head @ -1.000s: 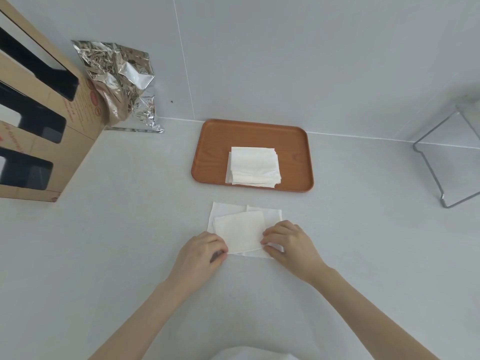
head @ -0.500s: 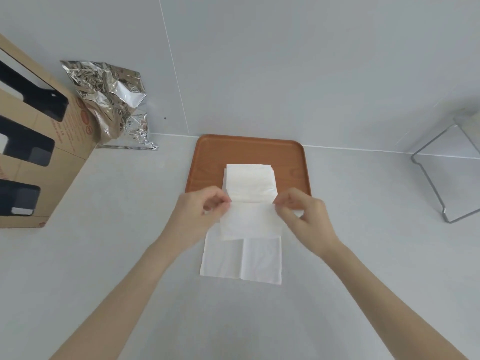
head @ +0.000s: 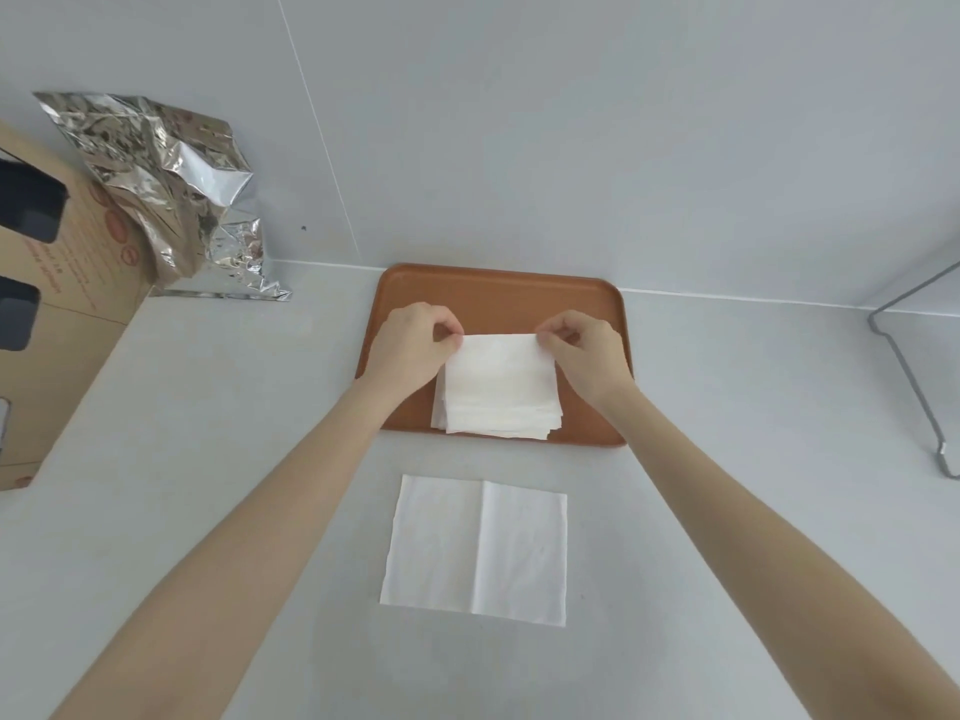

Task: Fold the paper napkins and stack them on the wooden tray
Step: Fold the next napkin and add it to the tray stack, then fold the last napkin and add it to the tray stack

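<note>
White folded napkin (head: 501, 366) pinched at far corners, left hand (head: 410, 348) and right hand (head: 587, 350) each nipping one corner between thumb and fingertips, likely to square it over stack (head: 496, 420) on wooden tray (head: 498, 285). Stack edges slightly fanned, near tray's front rim. Unfolded napkin (head: 475, 550) flat on worktop (head: 753, 459) just before tray, waiting. Crumpled foil bag (head: 166, 189), cardboard box (head: 57, 324) off left; wire rack (head: 914, 376) off right. Nothing blocking.

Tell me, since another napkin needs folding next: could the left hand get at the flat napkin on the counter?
Probably yes: the flat napkin lies uncovered, but the left hand must first release the folded napkin.
</note>
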Demonstrator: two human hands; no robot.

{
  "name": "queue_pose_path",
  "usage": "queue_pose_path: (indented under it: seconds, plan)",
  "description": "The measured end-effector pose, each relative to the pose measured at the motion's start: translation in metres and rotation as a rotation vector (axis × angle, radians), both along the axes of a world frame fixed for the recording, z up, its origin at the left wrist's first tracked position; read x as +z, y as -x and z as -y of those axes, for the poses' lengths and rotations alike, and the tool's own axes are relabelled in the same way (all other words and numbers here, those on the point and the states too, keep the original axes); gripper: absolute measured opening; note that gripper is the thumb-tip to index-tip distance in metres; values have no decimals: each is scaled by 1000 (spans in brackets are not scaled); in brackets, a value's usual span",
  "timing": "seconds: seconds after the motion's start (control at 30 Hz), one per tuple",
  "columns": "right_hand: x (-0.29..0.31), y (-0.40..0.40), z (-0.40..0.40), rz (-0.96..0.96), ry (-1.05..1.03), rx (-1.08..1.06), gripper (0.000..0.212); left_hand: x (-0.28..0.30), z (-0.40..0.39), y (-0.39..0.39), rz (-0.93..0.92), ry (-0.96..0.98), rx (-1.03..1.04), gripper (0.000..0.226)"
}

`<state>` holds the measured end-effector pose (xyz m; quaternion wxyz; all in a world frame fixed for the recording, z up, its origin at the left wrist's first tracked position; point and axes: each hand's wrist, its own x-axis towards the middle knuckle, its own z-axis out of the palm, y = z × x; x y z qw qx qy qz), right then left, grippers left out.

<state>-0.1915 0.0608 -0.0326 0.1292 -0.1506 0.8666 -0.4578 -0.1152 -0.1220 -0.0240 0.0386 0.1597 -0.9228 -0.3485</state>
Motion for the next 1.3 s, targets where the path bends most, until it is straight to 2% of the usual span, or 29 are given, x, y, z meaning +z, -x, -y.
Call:
queue_pose_path:
  seconds: [0.17,0.37,0.5,0.6,0.7,0.83,1.0,1.2,1.3]
  plan:
    - [-20,-1,6,-70,-103,-20,11,-17,-5,0,-38,42,42,7]
    - [-9,-9,-4,-124,-38,-21,18,-4,-11,-11,-196,74,75,10]
    - [10,-35,-25,-148,2,40,8,18,-32,-33,-305,2,-56,5]
    - [23,-70,-49,-88,-44,169,9,25,-54,-52,-240,-92,-234,7]
    - [20,-110,-76,-102,-230,279,9,14,-79,-65,-65,-125,-406,10]
    - [-2,-161,-100,-36,-421,275,5,-13,-108,-74,90,13,-544,18]
    - [-31,-198,-105,-4,-519,62,22,-37,-122,-82,52,143,-570,25]
    - [-38,-204,-95,-27,-525,59,14,-40,-118,-83,13,194,-544,8]
    - [-33,-195,-93,30,-488,29,9,-42,-114,-85,47,165,-509,7]
